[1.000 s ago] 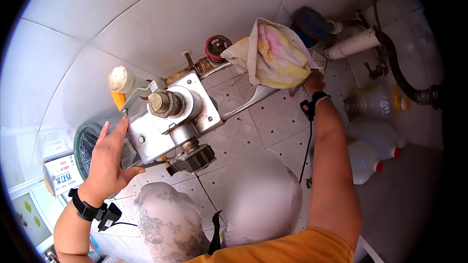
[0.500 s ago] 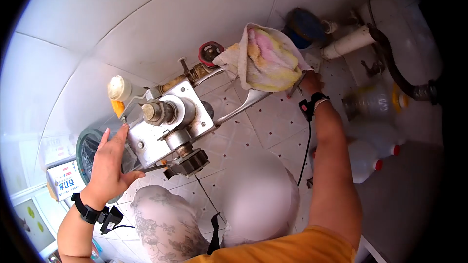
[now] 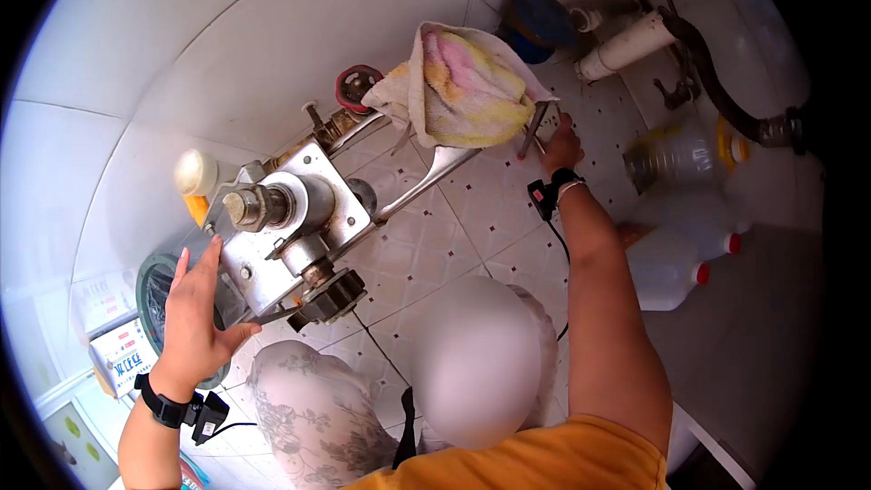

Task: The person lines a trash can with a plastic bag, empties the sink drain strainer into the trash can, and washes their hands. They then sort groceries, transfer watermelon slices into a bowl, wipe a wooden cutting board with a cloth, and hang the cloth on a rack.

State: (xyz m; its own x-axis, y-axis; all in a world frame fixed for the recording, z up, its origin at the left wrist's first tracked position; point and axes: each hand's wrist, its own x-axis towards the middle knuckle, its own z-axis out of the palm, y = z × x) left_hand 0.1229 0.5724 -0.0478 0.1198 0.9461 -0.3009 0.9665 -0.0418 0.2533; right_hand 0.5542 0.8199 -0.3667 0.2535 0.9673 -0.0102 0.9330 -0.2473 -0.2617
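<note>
A metal machine frame [image 3: 272,245] with a large bolt [image 3: 256,207] and a black knob [image 3: 332,298] stands at centre left. My left hand [image 3: 195,318] rests against its left end, thumb and fingers apart, with nothing in its grasp. A pink and yellow cloth [image 3: 458,86] drapes over the far end of the frame. Beyond the cloth, my right hand [image 3: 560,145] is closed around a thin rod beside the frame's metal leg [image 3: 533,130]; the fingertips are partly hidden. A red valve wheel [image 3: 357,88] sits behind the frame.
A white pipe [image 3: 626,45] and dark hose [image 3: 721,95] run along the right wall. Plastic jugs [image 3: 667,281] with red caps and a yellow-handled bottle [image 3: 680,154] stand at right. At left are a lined green bin [image 3: 150,295] and a white box [image 3: 124,356].
The view has shifted, so the machine and cloth appear farther left. My right hand shows more fully, a little apart from the cloth. My left hand stays at the frame's end.
</note>
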